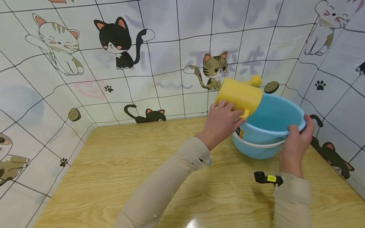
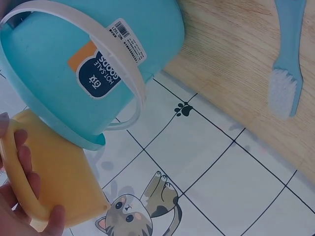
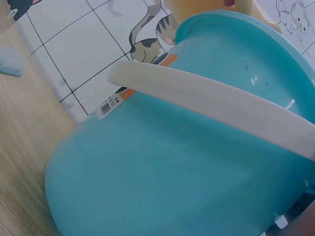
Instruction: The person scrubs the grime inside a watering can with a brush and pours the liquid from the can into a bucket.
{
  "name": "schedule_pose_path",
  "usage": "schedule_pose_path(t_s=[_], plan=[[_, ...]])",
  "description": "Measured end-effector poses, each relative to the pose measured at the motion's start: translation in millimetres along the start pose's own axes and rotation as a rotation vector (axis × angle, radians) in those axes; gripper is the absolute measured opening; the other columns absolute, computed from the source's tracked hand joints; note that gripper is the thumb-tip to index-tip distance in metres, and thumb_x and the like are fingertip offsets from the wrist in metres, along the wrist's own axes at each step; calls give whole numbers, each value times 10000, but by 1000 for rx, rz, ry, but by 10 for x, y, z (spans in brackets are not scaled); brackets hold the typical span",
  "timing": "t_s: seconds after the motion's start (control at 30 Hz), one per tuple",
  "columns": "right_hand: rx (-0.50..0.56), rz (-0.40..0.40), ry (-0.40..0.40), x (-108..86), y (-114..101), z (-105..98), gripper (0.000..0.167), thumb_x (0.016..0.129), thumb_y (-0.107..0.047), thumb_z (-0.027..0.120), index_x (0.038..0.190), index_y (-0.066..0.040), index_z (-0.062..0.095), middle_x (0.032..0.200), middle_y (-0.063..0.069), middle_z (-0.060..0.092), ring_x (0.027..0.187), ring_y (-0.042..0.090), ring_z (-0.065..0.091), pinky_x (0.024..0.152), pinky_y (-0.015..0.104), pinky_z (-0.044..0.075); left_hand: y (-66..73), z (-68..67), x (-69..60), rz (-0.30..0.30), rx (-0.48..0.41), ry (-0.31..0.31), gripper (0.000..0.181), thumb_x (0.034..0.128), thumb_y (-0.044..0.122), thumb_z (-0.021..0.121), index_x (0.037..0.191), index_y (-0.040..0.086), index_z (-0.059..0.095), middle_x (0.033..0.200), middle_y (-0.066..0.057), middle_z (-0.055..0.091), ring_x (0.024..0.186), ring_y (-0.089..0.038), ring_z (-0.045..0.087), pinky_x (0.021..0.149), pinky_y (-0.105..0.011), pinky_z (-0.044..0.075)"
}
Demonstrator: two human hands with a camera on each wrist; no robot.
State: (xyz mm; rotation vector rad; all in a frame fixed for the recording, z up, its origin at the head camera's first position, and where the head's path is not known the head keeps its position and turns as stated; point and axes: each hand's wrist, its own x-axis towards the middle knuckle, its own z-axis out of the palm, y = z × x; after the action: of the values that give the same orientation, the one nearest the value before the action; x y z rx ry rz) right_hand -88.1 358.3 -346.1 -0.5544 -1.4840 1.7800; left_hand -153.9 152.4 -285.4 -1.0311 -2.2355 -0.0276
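My left hand [image 1: 220,122] grips the handle of a yellow watering can [image 1: 239,95] with a round-ended spout. The can is tipped on its side at the left rim of a light blue bucket [image 1: 262,152]. In the left wrist view, fingers curl through the can's handle [image 2: 19,172]. At the bucket's right side, my right hand [image 1: 297,139] holds the rim, thumb on the near side. A white carry handle [image 3: 206,101] hangs down across the bucket's front. The bucket's bottom inside is hidden, and whether anything pours cannot be seen.
A blue brush [image 2: 290,49] with white bristles lies on the wooden table [image 1: 128,158]; in the head view my left sleeve mostly covers it. White tiled wall covering [image 1: 165,72] with cartoon cats rises behind and right of the bucket.
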Motion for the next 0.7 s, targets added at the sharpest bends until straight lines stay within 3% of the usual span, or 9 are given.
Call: schedule_pose_path(t_s=[0.7], plan=[[1, 8, 17, -8, -33, 2, 530, 885, -89, 395, 1355, -301, 273, 1411, -83, 220, 1247, 109, 212, 1047, 312, 162, 11, 27, 2, 21, 35, 2, 289, 865, 547, 439, 1022, 375, 611, 925, 113, 506, 938, -115, 432, 804, -346, 366]])
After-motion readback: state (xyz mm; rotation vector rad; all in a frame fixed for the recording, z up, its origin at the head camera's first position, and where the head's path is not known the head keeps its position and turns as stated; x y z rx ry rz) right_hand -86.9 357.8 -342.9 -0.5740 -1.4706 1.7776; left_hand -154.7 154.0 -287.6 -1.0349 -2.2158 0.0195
